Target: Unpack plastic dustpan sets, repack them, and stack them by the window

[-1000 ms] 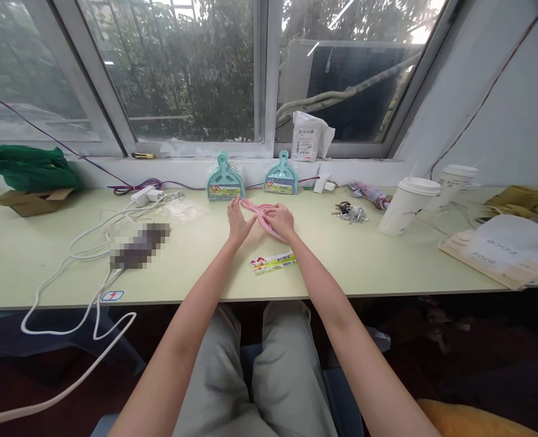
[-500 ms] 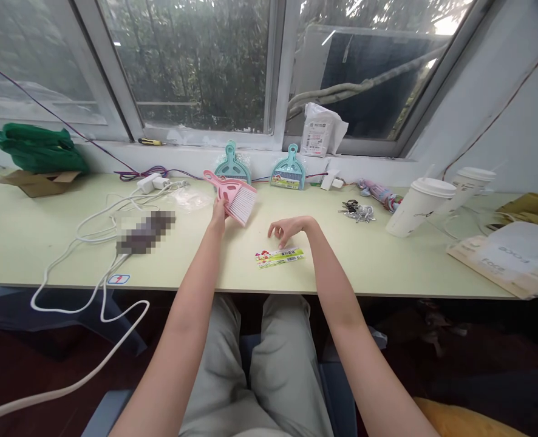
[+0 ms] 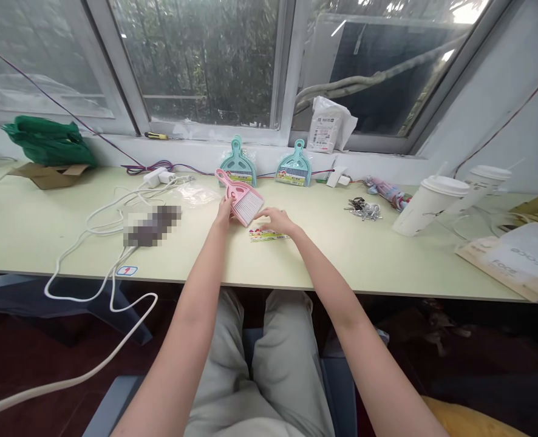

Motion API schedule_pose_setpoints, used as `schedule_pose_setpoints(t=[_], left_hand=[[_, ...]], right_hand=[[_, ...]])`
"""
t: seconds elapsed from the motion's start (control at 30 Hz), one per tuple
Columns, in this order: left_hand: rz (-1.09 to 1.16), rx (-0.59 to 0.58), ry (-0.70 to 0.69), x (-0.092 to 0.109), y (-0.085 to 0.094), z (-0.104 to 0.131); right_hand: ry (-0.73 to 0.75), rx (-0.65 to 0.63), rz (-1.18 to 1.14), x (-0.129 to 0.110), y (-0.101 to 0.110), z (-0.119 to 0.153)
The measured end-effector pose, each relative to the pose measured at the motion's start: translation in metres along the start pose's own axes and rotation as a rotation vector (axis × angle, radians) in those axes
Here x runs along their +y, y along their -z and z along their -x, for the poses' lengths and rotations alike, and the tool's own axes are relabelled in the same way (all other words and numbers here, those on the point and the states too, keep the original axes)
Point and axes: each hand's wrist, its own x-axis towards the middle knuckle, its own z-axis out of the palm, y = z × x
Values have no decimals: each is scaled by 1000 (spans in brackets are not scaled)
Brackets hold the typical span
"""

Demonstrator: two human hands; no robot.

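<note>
Over a pale green table [image 3: 351, 255], a pink dustpan set [image 3: 238, 193] at twelve o'clock, handle toward eleven, is gripped in the person's left hand [image 3: 224, 212]. At the set's four o'clock, the right hand [image 3: 277, 220] curves, fingers parted, over a printed label [image 3: 264, 237]; whether they touch it, I cannot tell.

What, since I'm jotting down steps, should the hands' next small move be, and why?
Probably close the right hand on the flat, yellow-green printed strip: its fingers are right by it, and the strip lies loose on the pale yellow-green table. The left hand holds the pink plastic dustpan with white-bristled brush, leaving the right free.
</note>
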Motion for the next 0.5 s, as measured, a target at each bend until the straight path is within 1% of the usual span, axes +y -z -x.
schedule_pose_setpoints(t=[0.1, 0.13, 0.17, 0.27, 0.33, 0.4, 0.5], left_hand=[[10, 18, 14, 0, 1, 0], [15, 25, 18, 0, 2, -1], [20, 30, 22, 0, 2, -1], [31, 33, 25, -1, 3, -1], [32, 30, 29, -1, 3, -1], [36, 22, 31, -1, 2, -1], [31, 23, 36, -1, 2, -1]], right_hand=[[-253, -6, 47, 25, 9, 1], [-317, -40, 48, 34, 13, 2], [-346, -90, 32, 44, 18, 4], [-310, -267, -58, 64, 29, 7], [-314, -335, -95, 69, 33, 8], [-346, -356, -129, 69, 33, 8], [-364, -355, -218, 66, 29, 6]])
